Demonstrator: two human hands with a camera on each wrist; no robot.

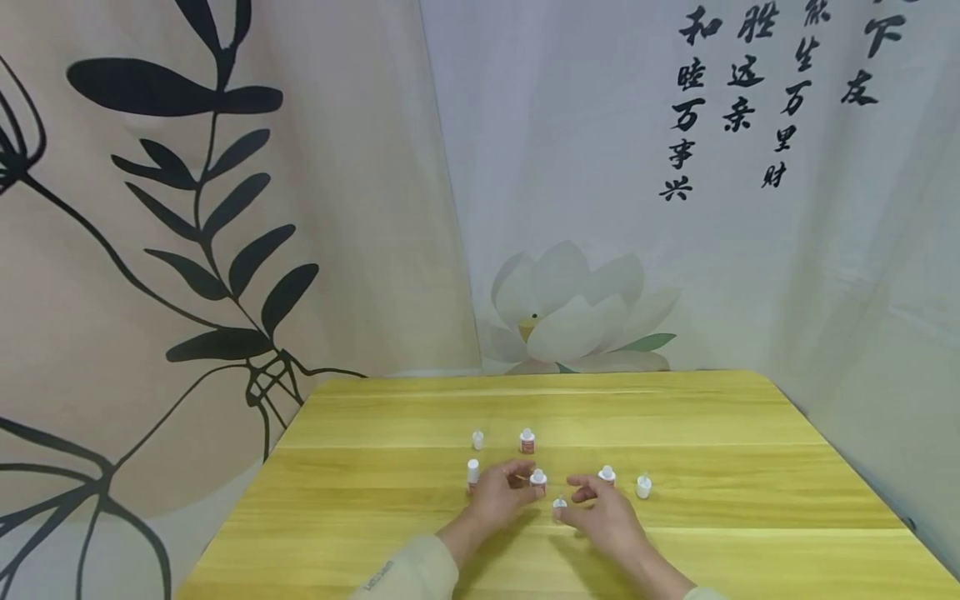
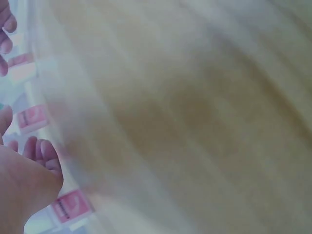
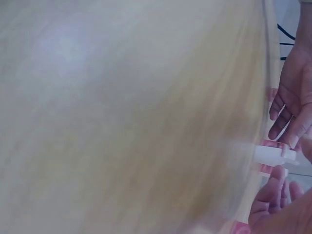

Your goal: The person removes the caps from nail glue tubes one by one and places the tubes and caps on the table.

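Observation:
My left hand point(image 1: 497, 490) is beside a small bottle point(image 1: 537, 481) with a white top and a pink-red label, its thumb and fingers spread around it. The left wrist view shows a gap between those fingers and the labelled bottle point(image 2: 32, 118). To the right, my right hand point(image 1: 606, 518) has its fingers apart, with the thumb close to a small white cap point(image 1: 559, 506) that stands with its thin tip up. Whether the thumb touches it I cannot tell. Another bottle point(image 1: 607, 474) stands behind the right hand, partly hidden.
A bottle with a tall white cap point(image 1: 472, 472) stands left of the left hand. Farther back are a white cap point(image 1: 477, 439) and a bottle point(image 1: 527, 442). One more white cap point(image 1: 643, 487) stands right of the right hand. The wooden table point(image 1: 375, 467) meets a printed curtain point(image 1: 390, 208).

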